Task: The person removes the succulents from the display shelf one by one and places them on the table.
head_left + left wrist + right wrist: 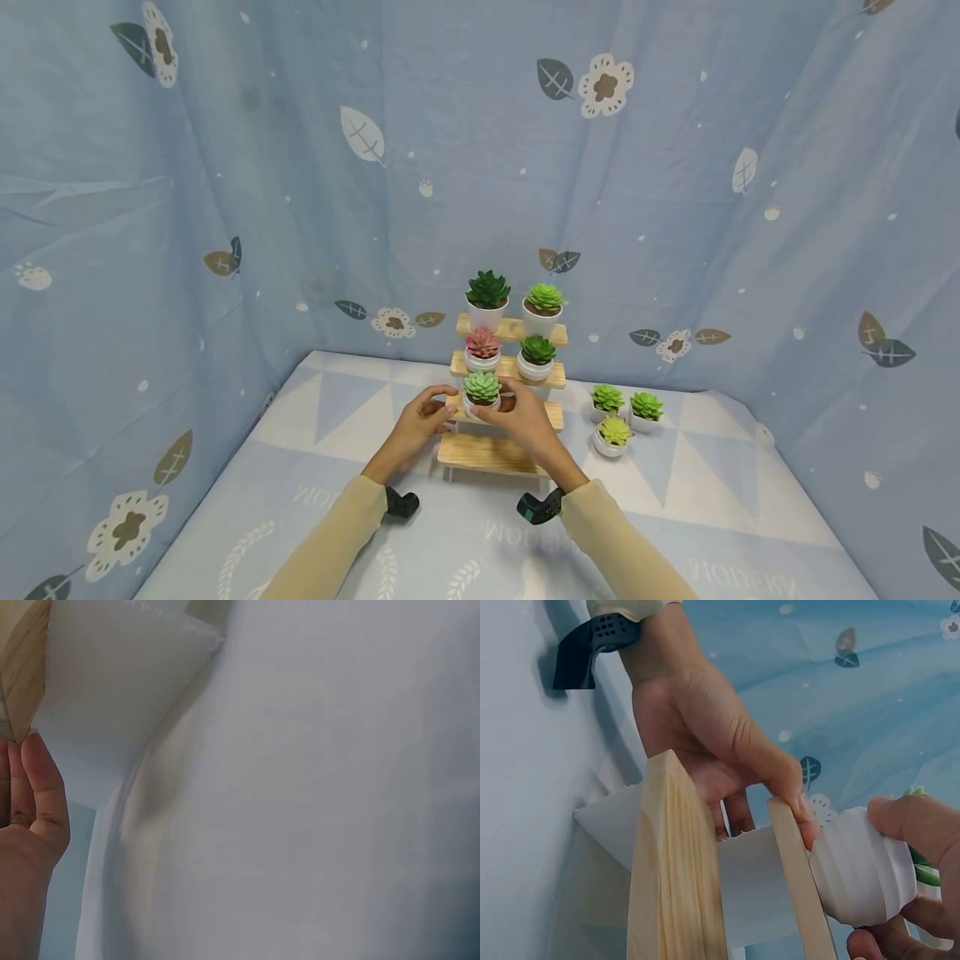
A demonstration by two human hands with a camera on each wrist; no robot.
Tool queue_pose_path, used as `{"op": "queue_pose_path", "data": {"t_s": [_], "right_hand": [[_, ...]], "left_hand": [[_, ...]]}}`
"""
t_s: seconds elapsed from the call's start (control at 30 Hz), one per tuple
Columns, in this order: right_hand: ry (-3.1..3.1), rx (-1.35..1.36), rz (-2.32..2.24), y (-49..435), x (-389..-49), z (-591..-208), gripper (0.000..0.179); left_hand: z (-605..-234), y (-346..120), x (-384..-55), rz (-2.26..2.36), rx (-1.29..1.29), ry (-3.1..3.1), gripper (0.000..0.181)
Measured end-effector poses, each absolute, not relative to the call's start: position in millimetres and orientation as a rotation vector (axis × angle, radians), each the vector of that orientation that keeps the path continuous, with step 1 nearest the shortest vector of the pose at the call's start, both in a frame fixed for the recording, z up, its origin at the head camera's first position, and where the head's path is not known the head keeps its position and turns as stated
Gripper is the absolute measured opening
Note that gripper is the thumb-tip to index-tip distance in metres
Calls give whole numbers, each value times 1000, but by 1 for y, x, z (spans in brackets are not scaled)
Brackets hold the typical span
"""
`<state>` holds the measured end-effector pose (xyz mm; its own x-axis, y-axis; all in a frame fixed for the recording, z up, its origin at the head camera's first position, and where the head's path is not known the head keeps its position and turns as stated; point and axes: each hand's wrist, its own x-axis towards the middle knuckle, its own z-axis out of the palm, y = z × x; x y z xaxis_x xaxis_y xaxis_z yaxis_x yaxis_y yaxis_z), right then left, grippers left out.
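A four-tier wooden plant stand [487, 454] stands on the cloth-covered table. My right hand [527, 421] grips a pale green succulent [481, 386] in a ribbed white pot [862, 866], which sits at the left part of the third tier from the top. At that tier's left end, my left hand [414, 427] holds the board's edge, thumb and fingers about it. The left wrist view shows fingers [45, 776] against a wooden board [24, 667]. Above stand a pink succulent [482, 343] and a dark green one [537, 350] on the second tier.
On the top tier are a dark succulent [487, 290] and a bright green one [543, 298]. Right of the stand, three small potted succulents [615, 431] cluster on the table [720, 492]. A blue patterned curtain [480, 167] hangs behind and at both sides.
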<state>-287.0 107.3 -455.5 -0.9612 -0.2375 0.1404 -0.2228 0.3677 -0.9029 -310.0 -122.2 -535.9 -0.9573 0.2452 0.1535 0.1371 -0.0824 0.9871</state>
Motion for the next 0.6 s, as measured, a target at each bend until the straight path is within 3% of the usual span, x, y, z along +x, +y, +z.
{"op": "queue_pose_path", "data": {"t_s": [0.6], "right_hand": [[2679, -430, -1671, 112, -276, -445, 68]], "left_hand": [[-536, -122, -309, 2227, 443, 2064, 41]]}}
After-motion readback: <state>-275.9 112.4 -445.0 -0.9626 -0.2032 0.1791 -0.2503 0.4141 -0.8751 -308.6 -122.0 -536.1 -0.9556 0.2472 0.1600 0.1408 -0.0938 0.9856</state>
